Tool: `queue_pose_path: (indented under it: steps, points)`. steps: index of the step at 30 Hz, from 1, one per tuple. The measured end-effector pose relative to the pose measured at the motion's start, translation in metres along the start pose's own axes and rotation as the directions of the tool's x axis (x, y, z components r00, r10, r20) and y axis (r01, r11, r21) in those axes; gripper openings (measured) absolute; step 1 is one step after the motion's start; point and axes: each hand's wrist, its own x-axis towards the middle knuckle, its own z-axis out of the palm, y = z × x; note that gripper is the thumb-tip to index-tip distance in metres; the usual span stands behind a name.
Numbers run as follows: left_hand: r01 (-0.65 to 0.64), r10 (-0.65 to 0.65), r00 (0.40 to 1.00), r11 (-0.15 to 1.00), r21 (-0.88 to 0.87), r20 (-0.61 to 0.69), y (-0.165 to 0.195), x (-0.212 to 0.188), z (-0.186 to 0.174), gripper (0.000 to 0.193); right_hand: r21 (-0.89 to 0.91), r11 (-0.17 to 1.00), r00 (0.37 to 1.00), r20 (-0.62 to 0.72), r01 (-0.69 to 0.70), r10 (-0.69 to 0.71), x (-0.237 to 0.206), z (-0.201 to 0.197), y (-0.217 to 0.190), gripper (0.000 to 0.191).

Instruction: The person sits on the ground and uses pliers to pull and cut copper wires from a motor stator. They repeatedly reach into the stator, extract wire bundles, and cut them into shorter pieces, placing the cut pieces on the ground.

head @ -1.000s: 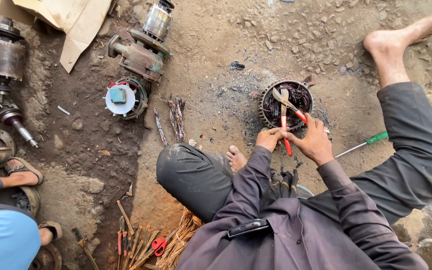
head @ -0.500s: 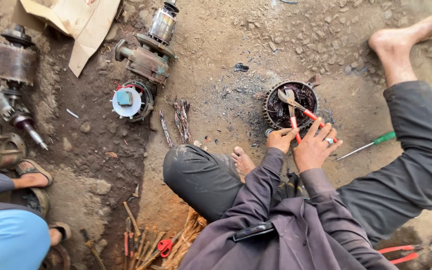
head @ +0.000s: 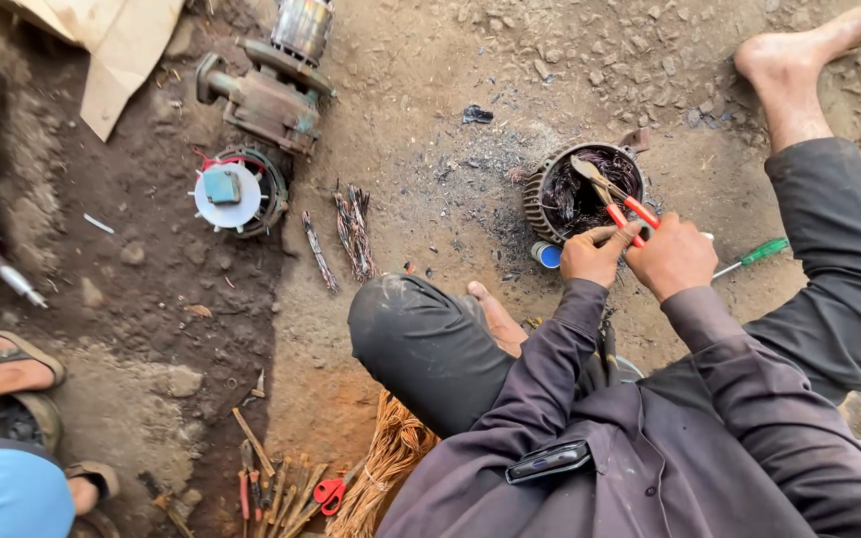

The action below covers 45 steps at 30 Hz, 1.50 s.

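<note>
A round motor stator housing (head: 533, 202) with dark burnt windings lies on the dirt in front of me. Red-handled cutting pliers (head: 632, 211) reach into it, jaws over the windings. My left hand (head: 593, 256) pinches one handle and my right hand (head: 677, 261) grips the other; the hands touch each other just below the housing. A green-handled screwdriver (head: 757, 253) lies on the ground to the right of my right hand. A small blue cap (head: 547, 255) sits by the housing's near edge.
Left of me lie a white-and-blue motor end part (head: 229, 194), a rusty motor body (head: 273, 85), cardboard (head: 117, 45) and burnt wire bundles (head: 355, 231). Copper wire (head: 391, 460) and red scissors (head: 329, 490) lie near my knee. Another person's sandalled foot (head: 7, 364) is at the far left.
My right hand, fingers spread half a second ago, has closed on the pliers' handle beside my left hand. The pliers stay over the stator windings.
</note>
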Motion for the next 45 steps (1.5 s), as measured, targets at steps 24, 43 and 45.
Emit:
queue_pose_path:
  steps: [24, 43, 45]
  points:
    - [0.038, -0.038, 0.999, 0.999, 0.03, -0.017, 0.026, -0.005, -0.002, 0.05, 0.382, 0.708, 0.555, 0.832, -0.594, 0.017, 0.049, -0.001, -0.004, 0.039]
    - [0.026, -0.021, 0.994, 0.999, 0.041, -0.11, -0.002, -0.007, 0.001, 0.048, 0.346, 0.933, 0.955, 0.295, -0.095, -0.012, -0.003, 0.039, -0.007, 0.044]
    - [0.028, -0.02, 0.995, 0.996, 0.082, -0.102, -0.001, -0.008, -0.001, 0.05, 0.471, 0.847, 0.889, 0.459, -0.245, 0.002, 0.001, 0.033, -0.009, 0.049]
